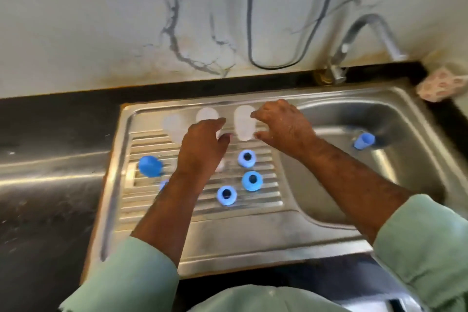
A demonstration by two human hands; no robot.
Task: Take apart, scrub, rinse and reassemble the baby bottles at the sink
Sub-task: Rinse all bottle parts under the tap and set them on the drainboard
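1. Steel sink unit: brushed stainless, ribbed drainboard on the left, smooth rounded basin on the right. Black countertop around it; white marble-veined wall panel behind.
2. Three clear plastic bottle bodies stand at the back of the drainboard, translucent and cylindrical. View is motion-blurred; no writing or markings legible.
3. Three blue screw rings, round with dark centre holes, lie flat on the ribs near the bottles. A blue domed cap sits at the drainboard's left end.
4. Another blue cylindrical piece lies in the basin.
5. Left hand: fingers loosely curled over the middle bottle; whether it grips cannot be told.
6. Right hand: fingers spread and bent, just beside the right bottle, holding nothing visible.
7. Chrome faucet, curved neck, behind the basin. Pale green sleeves on both arms.
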